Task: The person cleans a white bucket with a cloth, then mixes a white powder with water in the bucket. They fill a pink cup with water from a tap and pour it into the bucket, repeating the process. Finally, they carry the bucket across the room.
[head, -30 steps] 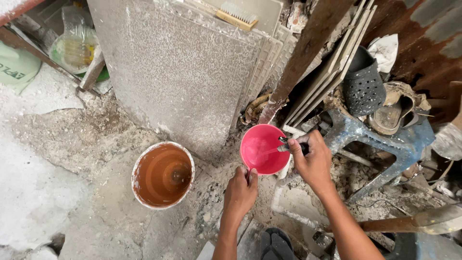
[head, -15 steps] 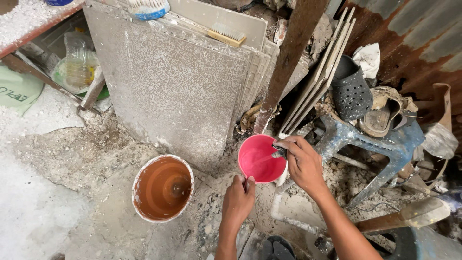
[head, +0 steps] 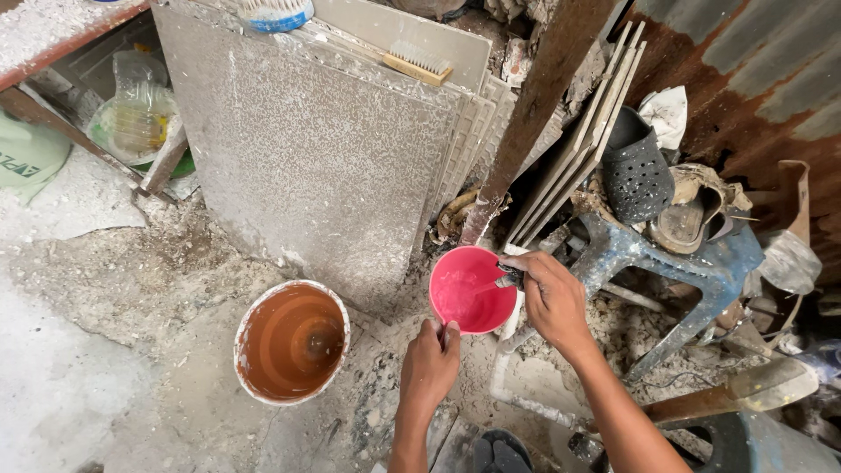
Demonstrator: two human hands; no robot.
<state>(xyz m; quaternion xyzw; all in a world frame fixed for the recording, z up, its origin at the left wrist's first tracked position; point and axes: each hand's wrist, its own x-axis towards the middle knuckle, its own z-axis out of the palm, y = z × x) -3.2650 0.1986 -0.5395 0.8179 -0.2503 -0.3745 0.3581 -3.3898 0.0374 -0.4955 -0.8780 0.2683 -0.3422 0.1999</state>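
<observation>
Standing over the rubble-strewn floor, I am watching a person working a small pink bowl (head: 471, 290) that is sitting low on the ground, just in front of a stack of grey tile slabs (head: 315, 149) leaning against the wall. The left hand (head: 429, 363) is reaching in from below, its fingers pinching the bowl's near rim, thumb and forefinger closed on the edge and steadying it. The right hand (head: 550, 296) is coming in from the bowl's right side, curled tightly round the handle of a small tool (head: 491, 285); the grip looks fully closed, though I cannot tell exactly what kind of tool it is.

The relation that matters is this: the tool's long axis is lying roughly level, pointing from the right hand leftward and slightly down into the bowl, so its working end is dipping toward the pinkish mix on the bowl's floor. The bowl is lying between the two hands, the left one touching its lower edge, the right one just over its upper right rim. Both are equally close, but only the right is carrying anything into it.

To the left, well apart from both hands, an orange-brown bucket (head: 292, 340) with a whitish rim is standing untouched. A blue plastic stool (head: 692, 263) piled with old footwear is standing just beyond the right wrist.
</observation>
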